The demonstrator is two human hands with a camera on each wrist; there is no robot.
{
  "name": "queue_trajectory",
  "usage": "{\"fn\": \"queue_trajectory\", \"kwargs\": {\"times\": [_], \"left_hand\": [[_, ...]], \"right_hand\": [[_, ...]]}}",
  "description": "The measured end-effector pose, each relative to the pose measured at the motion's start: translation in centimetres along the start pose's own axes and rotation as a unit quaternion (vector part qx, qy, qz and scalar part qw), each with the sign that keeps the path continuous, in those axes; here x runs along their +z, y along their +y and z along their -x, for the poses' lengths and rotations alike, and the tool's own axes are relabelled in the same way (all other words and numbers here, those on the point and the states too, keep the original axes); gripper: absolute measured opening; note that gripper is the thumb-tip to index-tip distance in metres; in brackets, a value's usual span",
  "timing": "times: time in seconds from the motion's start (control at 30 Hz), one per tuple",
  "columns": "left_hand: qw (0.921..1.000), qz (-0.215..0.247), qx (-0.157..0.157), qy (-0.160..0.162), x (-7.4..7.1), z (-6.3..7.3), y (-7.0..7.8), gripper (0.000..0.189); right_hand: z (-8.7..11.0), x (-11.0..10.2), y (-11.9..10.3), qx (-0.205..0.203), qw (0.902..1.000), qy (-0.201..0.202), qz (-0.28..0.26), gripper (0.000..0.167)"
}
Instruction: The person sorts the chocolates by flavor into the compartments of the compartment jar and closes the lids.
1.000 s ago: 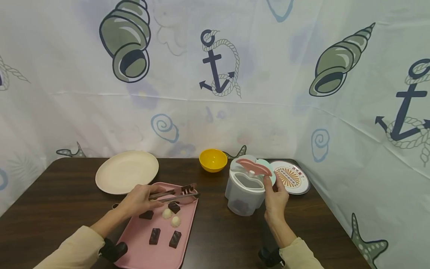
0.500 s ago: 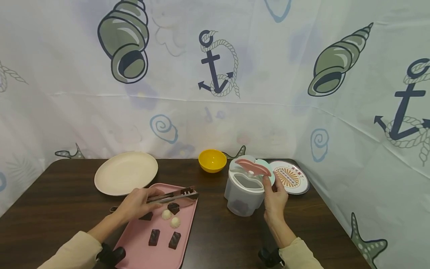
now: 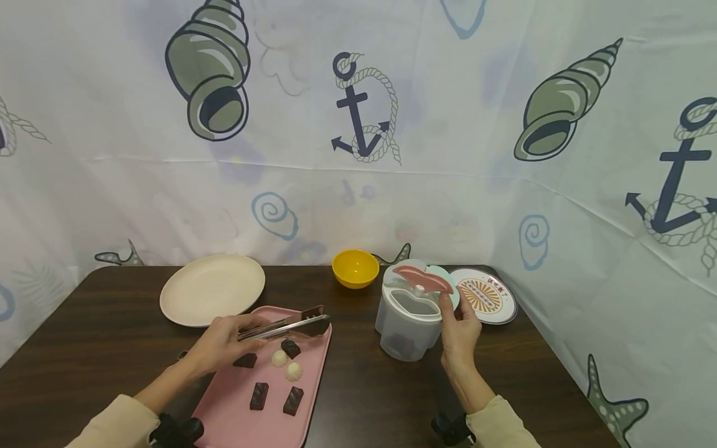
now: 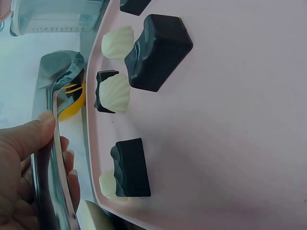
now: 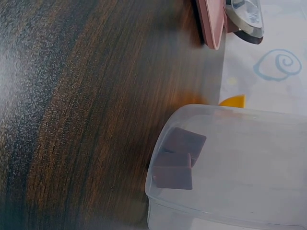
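My left hand (image 3: 223, 343) grips metal tongs (image 3: 288, 325) over the far end of a pink tray (image 3: 224, 410). Nothing shows between the tong heads. In the left wrist view the thumb presses the near arm of the tongs (image 4: 57, 177), fingers curled behind. Several dark chocolates (image 3: 259, 396) and white shell-like pieces (image 3: 294, 371) lie on the tray. To the right, my right hand (image 3: 462, 339) pinches the edge of the lid of a clear container (image 3: 404, 336), whose front compartment is uncovered. Two dark blocks (image 5: 172, 170) show through its wall in the right wrist view.
A cream oval plate (image 3: 213, 289) lies behind the tray at the left. A yellow bowl (image 3: 355, 269) stands at the back middle, and a patterned white plate (image 3: 486, 295) lies right behind the container. A printed cloth (image 3: 437, 205) hangs behind the table.
My left hand has drawn slightly back to the left with the tongs, which have turned and whose arms look closer together. The right hand and the container have stayed put.
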State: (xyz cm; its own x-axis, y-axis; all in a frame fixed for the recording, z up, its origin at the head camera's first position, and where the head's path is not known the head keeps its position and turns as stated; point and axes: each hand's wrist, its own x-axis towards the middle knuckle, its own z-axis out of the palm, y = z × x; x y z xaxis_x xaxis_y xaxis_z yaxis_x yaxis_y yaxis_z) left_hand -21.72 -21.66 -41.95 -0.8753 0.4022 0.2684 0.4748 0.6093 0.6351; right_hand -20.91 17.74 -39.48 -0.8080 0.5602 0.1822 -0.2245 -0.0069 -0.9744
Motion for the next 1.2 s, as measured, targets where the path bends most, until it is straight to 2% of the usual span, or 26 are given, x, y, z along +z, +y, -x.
{"fn": "queue_trajectory", "kwargs": {"times": [0.43,0.6,0.73,0.87,1.03,1.13,1.2], "left_hand": [[0.9995,0.03,-0.002,0.004,0.0,0.5,-0.1,0.035],[0.998,0.055,0.026,0.02,0.2,0.2,0.5,0.033],[0.9949,0.088,0.039,0.03,0.4,-0.7,2.1,0.031],[0.9918,0.115,0.044,0.035,0.8,-2.3,4.7,0.032],[0.983,0.155,0.087,0.047,2.3,-4.9,8.0,0.033],[0.9777,0.171,0.108,0.058,3.5,-6.3,9.7,0.033],[0.9769,0.169,0.115,0.061,4.2,-6.9,10.5,0.033]], "right_hand": [[0.2,-0.1,-0.2,0.007,1.0,-0.005,0.004,0.052],[0.3,-0.1,-0.2,0.007,0.9999,-0.009,0.006,0.052],[0.2,-0.2,-0.2,0.009,0.9999,-0.01,0.01,0.053],[0.1,-0.1,-0.2,0.008,0.9999,-0.006,0.01,0.053],[0.2,-0.1,-0.2,0.006,0.9999,0.0,0.008,0.053],[0.3,-0.1,-0.2,0.003,1.0,0.003,0.008,0.052],[0.3,-0.1,-0.3,0.0,1.0,0.005,0.007,0.051]]}}
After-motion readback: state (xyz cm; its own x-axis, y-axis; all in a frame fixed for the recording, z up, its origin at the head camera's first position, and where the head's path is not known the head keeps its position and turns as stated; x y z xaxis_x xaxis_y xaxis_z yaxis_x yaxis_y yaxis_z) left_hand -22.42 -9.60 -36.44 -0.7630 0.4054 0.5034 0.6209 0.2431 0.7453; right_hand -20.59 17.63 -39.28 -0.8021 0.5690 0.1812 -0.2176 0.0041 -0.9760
